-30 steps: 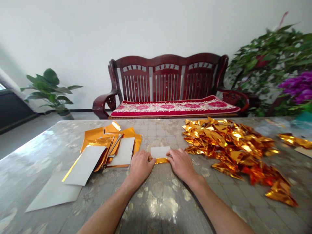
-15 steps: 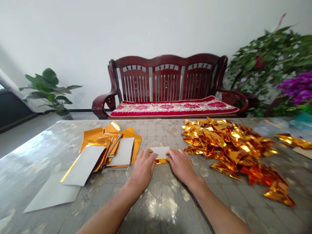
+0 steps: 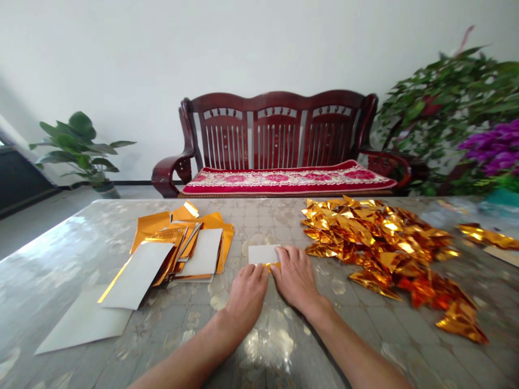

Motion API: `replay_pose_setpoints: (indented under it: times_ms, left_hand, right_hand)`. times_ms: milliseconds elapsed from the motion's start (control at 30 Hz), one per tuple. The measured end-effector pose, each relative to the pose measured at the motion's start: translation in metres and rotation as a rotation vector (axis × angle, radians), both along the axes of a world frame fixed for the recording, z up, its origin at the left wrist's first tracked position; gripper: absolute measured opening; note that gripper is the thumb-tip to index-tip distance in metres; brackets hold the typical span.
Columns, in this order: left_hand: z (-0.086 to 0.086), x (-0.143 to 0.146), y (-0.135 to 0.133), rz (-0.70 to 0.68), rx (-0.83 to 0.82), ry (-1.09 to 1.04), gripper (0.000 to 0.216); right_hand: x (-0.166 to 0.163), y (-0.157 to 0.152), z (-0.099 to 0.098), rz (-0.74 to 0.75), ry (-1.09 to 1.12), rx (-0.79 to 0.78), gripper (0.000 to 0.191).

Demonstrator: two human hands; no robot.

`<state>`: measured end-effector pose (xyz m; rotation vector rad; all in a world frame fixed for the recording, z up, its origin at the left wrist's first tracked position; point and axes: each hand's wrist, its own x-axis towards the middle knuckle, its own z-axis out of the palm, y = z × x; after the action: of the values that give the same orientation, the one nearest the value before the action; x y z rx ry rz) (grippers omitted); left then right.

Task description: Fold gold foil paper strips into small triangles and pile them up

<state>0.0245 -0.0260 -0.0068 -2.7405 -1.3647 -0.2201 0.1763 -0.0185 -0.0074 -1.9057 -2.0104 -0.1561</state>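
A small sheet of gold foil paper point(image 3: 263, 254) lies on the table in front of me, white side up, with a gold strip folded over along its near edge. My left hand point(image 3: 249, 289) is closed, its fingertips pressed together on the left part of that folded strip. At the sheet's right side, my right hand point(image 3: 295, 273) has its thumb at the fold and its fingers bent over the corner. Both hands grip the paper against the table; the fingers partly hide the fold.
On the left lies a loose stack of gold foil sheets point(image 3: 160, 222), with some white backs up. To the right spreads a heap of folded gold foil pieces point(image 3: 377, 232). Clear plastic point(image 3: 450, 209) lies beyond it. A wooden bench point(image 3: 275, 132) stands behind the table point(image 3: 178, 324).
My left hand has slid from the sheet's left edge toward me and rightward along the fold. My right hand has shifted slightly left, covering more of the gold strip.
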Motion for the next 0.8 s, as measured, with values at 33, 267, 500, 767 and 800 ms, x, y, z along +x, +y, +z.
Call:
replay_pose_setpoints:
  times_ms: [33, 267, 500, 767, 800]
  left_hand:
    - [0.000, 0.000, -0.001, 0.001, 0.011, 0.011, 0.023]
    - [0.007, -0.007, -0.011, 0.039, 0.048, 0.078, 0.020]
    - [0.010, -0.010, -0.018, 0.107, 0.079, 0.139, 0.024]
    - [0.003, -0.017, -0.004, 0.158, 0.100, -0.013, 0.033]
    - [0.003, -0.018, 0.000, 0.174, 0.098, -0.043, 0.034]
  right_hand:
    - [0.001, 0.001, -0.001, 0.001, 0.005, -0.008, 0.038]
    - [0.009, 0.002, -0.003, 0.012, 0.019, -0.048, 0.035]
    - [0.016, 0.002, -0.001, 0.074, 0.063, -0.026, 0.029]
    - [0.022, -0.001, 0.004, 0.303, 0.116, 0.028, 0.019]
    - [0.020, -0.003, 0.004, 0.317, 0.126, 0.030, 0.021]
